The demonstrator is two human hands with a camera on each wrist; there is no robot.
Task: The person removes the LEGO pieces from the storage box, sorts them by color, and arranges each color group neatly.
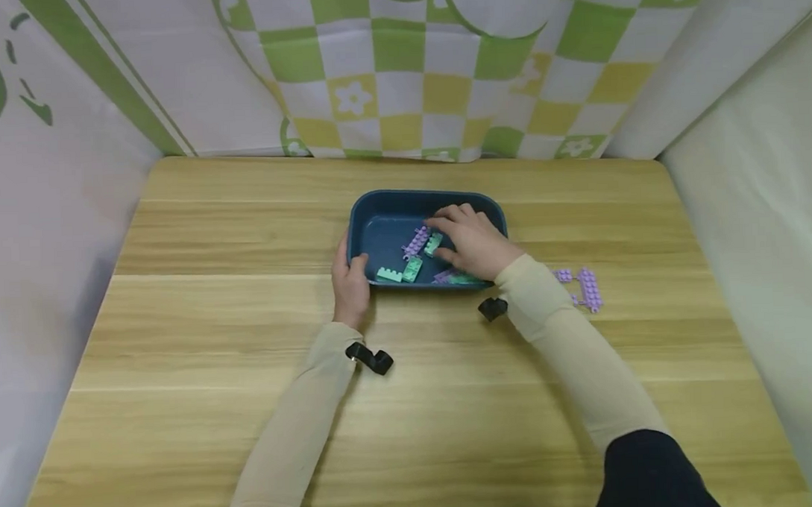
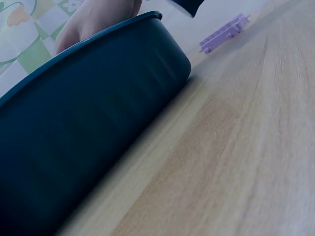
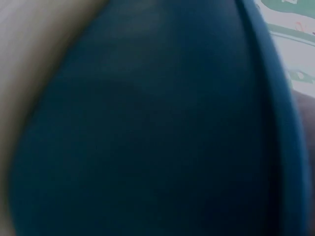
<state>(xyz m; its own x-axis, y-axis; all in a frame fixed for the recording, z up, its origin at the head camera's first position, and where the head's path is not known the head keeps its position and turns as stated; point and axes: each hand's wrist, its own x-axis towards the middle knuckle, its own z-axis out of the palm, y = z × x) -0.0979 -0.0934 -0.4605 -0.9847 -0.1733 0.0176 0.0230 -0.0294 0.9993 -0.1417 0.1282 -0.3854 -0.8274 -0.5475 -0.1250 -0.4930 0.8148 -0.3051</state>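
Left hand (image 1: 350, 287) grips dark-blue rectangular plastic tray (image 1: 382, 236) at left end | right hand (image 1: 474, 245) inside, thumb and fingers parted about mint-green studded plastic brick (image 1: 434, 243), cannot tell if held | tray on wood-grain table (image 1: 425, 417)

Head view: the wall of the tray (image 1: 378, 233) hides part of the left fingers (image 1: 340, 260). The right fingers (image 1: 453, 211) cover part of the tray's interior; their contact with the green brick (image 1: 433, 243) cannot be determined. The right sleeve (image 1: 540, 297) obscures one side of the purple piece (image 1: 590, 290). Left wrist view: the left edge crops the tray. Right wrist view: blurred; the dark-blue surface is probably the tray.
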